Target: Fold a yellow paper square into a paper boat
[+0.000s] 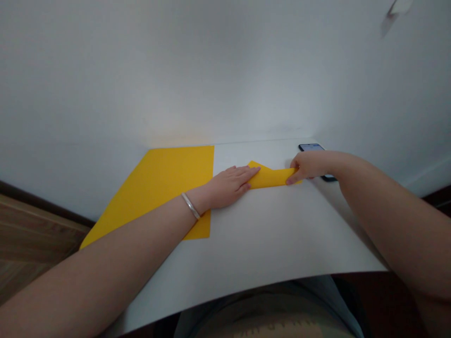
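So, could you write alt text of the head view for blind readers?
A left hand rests on folded yellow paper while the right hand pinches its right end; a larger yellow sheet and a phone lie on the white table.

Dim, diffuse light greyed the wall (225, 70) and darkened the frame's lower corners — a soft shadow lay on the tabletop (268, 234) beside the right forearm (380, 211). Wide-angle distortion bowed the front edge; the folded yellow paper (275, 178) looked slightly soft, the shirt lettering (278, 327) blurred.
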The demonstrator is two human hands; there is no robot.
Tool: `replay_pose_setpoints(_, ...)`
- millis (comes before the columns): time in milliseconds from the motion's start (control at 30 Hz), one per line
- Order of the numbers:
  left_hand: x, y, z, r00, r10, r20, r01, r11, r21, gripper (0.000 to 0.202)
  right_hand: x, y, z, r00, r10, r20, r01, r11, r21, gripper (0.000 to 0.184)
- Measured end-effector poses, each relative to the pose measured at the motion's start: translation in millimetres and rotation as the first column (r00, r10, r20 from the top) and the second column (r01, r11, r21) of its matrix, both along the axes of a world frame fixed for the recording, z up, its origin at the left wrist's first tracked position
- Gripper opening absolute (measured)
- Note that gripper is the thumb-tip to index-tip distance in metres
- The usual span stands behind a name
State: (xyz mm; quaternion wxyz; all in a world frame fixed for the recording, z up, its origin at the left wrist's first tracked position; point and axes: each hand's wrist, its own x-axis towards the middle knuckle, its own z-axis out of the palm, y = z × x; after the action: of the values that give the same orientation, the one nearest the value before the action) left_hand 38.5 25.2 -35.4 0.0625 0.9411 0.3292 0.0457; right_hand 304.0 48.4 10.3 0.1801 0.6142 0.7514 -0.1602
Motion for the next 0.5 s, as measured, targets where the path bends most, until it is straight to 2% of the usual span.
replay_pose_setpoints(233,-1.6,0.3,-0.1,1.0,-0.006,-0.025,0.006,1.0,-0.009,0.049,0.4,-2.3,1.7,0.996,-0.088,-0.011,0.088,0.995,-0.046,0.038)
replay_pose_setpoints(500,-2.3,1.7,-3.0,0.999,-0.024,-0.022,0.024,1.0,0.01,0.049,9.2,2.3,-0.9,0.998,-0.06,0.021,0.061,0.997,-0.042,0.038)
